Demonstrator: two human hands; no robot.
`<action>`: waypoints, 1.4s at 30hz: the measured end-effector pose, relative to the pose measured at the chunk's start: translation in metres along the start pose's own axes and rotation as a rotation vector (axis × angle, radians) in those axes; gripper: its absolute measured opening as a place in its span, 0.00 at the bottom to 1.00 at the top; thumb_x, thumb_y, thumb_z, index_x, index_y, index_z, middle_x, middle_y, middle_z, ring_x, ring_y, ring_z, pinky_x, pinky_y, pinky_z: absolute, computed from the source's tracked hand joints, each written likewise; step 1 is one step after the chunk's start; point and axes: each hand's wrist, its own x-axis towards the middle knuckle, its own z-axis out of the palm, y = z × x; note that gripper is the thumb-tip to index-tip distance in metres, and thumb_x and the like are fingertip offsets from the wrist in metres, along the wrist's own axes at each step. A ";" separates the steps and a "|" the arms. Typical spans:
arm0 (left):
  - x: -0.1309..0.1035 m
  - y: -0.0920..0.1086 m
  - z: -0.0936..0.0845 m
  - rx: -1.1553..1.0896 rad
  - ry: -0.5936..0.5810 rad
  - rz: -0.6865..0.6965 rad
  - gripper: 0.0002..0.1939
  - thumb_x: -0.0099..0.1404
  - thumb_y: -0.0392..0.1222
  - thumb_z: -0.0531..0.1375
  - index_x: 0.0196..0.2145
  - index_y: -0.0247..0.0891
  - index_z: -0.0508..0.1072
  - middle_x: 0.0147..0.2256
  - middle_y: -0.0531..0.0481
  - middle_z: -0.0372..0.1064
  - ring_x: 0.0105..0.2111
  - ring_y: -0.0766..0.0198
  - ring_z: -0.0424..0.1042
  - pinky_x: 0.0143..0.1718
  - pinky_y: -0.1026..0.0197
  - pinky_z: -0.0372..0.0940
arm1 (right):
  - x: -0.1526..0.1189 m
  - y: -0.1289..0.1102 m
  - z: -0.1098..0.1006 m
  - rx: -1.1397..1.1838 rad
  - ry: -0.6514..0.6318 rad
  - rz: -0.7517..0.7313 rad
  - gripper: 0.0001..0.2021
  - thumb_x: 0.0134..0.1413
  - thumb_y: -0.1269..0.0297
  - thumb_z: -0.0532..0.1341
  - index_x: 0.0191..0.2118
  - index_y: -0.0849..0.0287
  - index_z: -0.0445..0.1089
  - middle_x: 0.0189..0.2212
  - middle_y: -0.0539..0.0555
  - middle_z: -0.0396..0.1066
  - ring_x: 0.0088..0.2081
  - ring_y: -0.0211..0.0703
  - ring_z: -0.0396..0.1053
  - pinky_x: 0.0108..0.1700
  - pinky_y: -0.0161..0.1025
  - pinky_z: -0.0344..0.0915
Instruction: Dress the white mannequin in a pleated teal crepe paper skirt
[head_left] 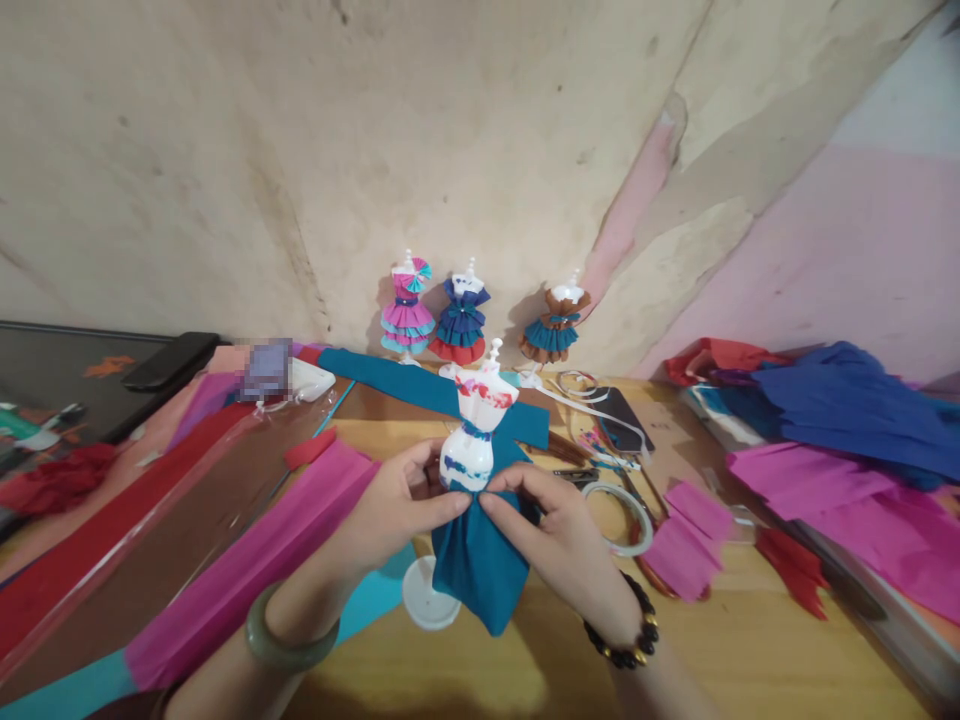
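Observation:
A small white mannequin [466,458] stands tilted between my hands, with red and blue stains on its bust and hips and a blue band at its waist. Teal crepe paper [480,575] hangs gathered from below its hips. My left hand [401,500] is closed at the mannequin's lower side, its thumb pressing the paper's top edge and its other fingers partly hidden behind the figure. With thumb and forefinger, my right hand [551,515] pinches the same gathered edge from the right. The mannequin's round white base [430,594] shows below, left of the paper.
Three dressed mini mannequins [460,315] stand along the wall. To the right lie a tape roll [639,540], a phone [626,422], pink crepe pieces [686,540] and a blue crepe pile [862,405]. Long pink [262,550] and red strips [127,525] cover the left side.

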 end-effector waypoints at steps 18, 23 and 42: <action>0.001 -0.002 0.001 -0.023 -0.026 -0.016 0.20 0.55 0.41 0.69 0.47 0.39 0.75 0.43 0.47 0.77 0.42 0.58 0.74 0.44 0.59 0.66 | 0.001 0.003 0.001 -0.020 0.022 -0.004 0.07 0.57 0.63 0.62 0.29 0.57 0.71 0.25 0.49 0.72 0.27 0.38 0.67 0.32 0.34 0.62; 0.000 0.003 0.004 0.031 0.031 -0.067 0.22 0.52 0.42 0.71 0.45 0.37 0.75 0.41 0.46 0.77 0.41 0.57 0.74 0.43 0.57 0.66 | 0.001 0.005 0.004 -0.038 0.014 -0.009 0.06 0.56 0.64 0.63 0.29 0.57 0.71 0.28 0.50 0.74 0.30 0.39 0.69 0.35 0.35 0.64; 0.008 0.004 0.000 -0.220 0.286 -0.139 0.09 0.52 0.38 0.70 0.30 0.35 0.75 0.27 0.53 0.72 0.30 0.65 0.70 0.34 0.63 0.63 | -0.019 -0.022 -0.002 -0.418 -0.100 -0.567 0.18 0.55 0.76 0.58 0.51 0.59 0.68 0.51 0.63 0.66 0.55 0.55 0.63 0.55 0.53 0.64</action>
